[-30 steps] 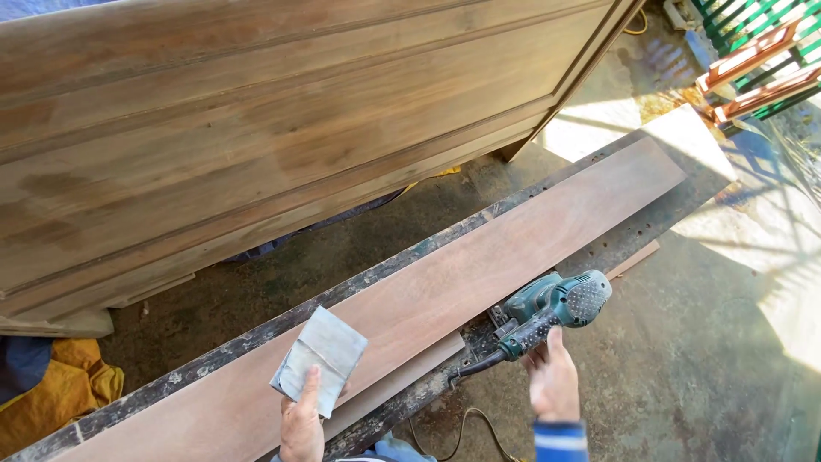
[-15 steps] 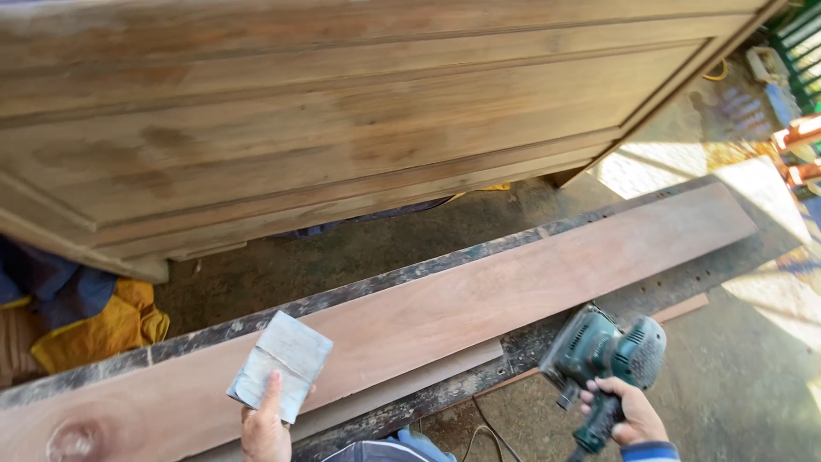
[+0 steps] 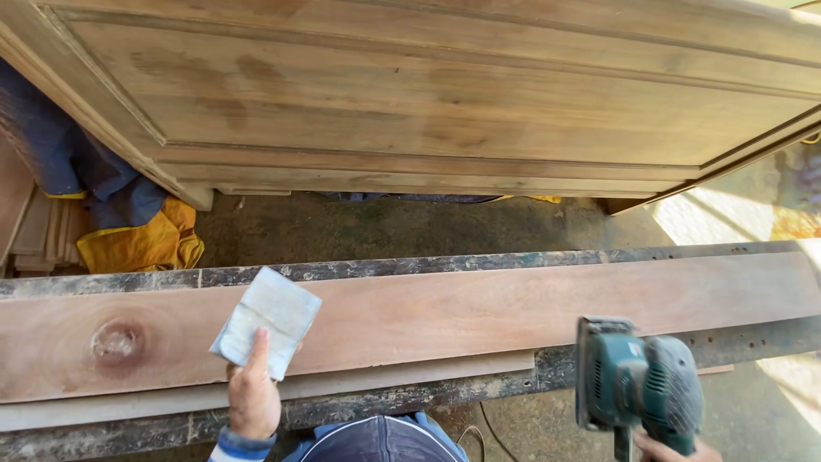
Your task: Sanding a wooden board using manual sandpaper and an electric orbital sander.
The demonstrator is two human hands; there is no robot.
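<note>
Currently left hand (image 3: 253, 395) fingers are gripping sandpaper sheet (image 3: 267, 320) above plank (image 3: 479, 312); right hand (image 3: 676, 448), gripping sander (image 3: 637, 387) off plank's near edge, risking a drop.

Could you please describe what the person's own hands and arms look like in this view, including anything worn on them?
Both hands are bare, with no gloves, rings or watch visible. The left hand comes out of a knitted cuff striped in blue and white, which shows at the bottom edge. Only a sliver of the right hand is in view at the frame's bottom edge, so its sleeve cannot be seen.
</note>
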